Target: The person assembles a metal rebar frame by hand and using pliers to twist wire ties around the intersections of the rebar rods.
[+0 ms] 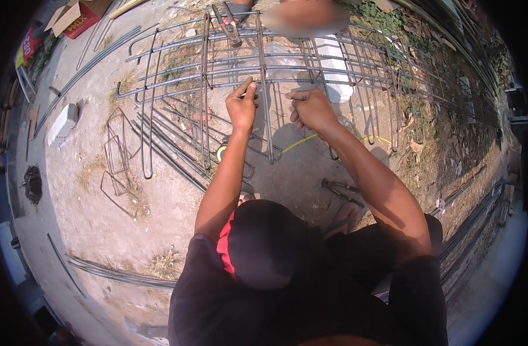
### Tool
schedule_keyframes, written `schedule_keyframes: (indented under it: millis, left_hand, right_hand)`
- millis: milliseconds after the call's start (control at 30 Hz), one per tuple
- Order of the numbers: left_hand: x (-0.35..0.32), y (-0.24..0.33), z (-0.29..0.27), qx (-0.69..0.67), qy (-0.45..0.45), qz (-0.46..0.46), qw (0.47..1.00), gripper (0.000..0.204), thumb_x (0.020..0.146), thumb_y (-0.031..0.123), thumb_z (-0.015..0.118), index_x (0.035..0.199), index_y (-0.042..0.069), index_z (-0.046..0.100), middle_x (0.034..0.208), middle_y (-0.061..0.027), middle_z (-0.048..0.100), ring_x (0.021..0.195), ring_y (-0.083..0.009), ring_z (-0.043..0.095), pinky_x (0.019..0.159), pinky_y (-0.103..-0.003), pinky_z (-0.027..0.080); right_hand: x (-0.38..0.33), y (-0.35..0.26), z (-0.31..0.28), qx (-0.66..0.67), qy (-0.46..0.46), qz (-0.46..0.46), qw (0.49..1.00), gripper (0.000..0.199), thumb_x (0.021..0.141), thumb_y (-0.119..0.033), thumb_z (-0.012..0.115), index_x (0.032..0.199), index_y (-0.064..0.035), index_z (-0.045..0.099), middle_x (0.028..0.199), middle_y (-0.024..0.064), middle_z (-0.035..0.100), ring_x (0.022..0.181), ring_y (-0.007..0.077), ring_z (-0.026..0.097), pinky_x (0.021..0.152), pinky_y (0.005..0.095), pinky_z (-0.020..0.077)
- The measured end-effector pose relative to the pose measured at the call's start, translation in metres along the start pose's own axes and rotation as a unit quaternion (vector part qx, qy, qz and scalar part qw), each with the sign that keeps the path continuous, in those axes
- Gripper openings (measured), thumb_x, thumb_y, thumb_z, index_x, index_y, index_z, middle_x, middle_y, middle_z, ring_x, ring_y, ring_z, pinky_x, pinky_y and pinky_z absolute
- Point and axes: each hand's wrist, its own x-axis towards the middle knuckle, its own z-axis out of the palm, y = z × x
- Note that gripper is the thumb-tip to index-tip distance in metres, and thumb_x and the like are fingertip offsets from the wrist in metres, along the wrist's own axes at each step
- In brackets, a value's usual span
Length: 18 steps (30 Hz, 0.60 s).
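A cage of steel rebar (186, 78) stretches across the far side, its long bars crossed by upright bent stirrups. My left hand (241, 109) is closed just left of a middle stirrup (265, 98), thumb pressed to its forefinger. Right of the same stirrup, my right hand (313, 108) pinches its fingers together, apart from the left. Anything thin in either hand is too small to make out. Beyond them, pincers (233, 36) rest at the far bars, beside another person (241, 6).
Another dark long-handled tool (342, 189) lies near my foot (347, 216). White blocks (333, 63) (63, 126) stand beneath the cage and at left. Loose rods (166, 153), wire loops (118, 153) and a yellow strip (298, 142) lie on the ground. A red cardboard box (79, 17) sits far left.
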Motion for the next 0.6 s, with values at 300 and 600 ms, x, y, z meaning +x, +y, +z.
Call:
schedule_keyframes:
  millis: [300, 600]
  left_hand:
    - [0.021, -0.014, 0.008, 0.037, -0.017, 0.03, 0.999, 0.021, 0.088, 0.014, 0.078, 0.102, -0.002, 0.078, 0.083, -0.0127, 0.076, 0.075, -0.0141, 0.067, 0.069, -0.029, 0.052]
    - [0.024, 0.004, 0.011, -0.006, -0.017, -0.046, 0.999, 0.027, 0.09, 0.022, 0.079, 0.09, -0.004, 0.078, 0.078, -0.0117, 0.074, 0.065, -0.0172, 0.064, 0.065, -0.032, 0.051]
  right_hand:
    - [0.077, 0.031, 0.051, 0.024, 0.178, -0.075, 0.981, 0.032, 0.099, -0.007, 0.053, 0.126, -0.0032, 0.071, 0.067, 0.0043, 0.065, 0.049, 0.0117, 0.058, 0.046, 0.0306, 0.0463]
    - [0.096, 0.035, 0.061, -0.245, 0.258, -0.305, 0.883, 0.027, 0.088, -0.009, 0.062, 0.109, -0.0148, 0.078, 0.098, 0.0093, 0.072, 0.086, 0.034, 0.068, 0.075, 0.0454, 0.0539]
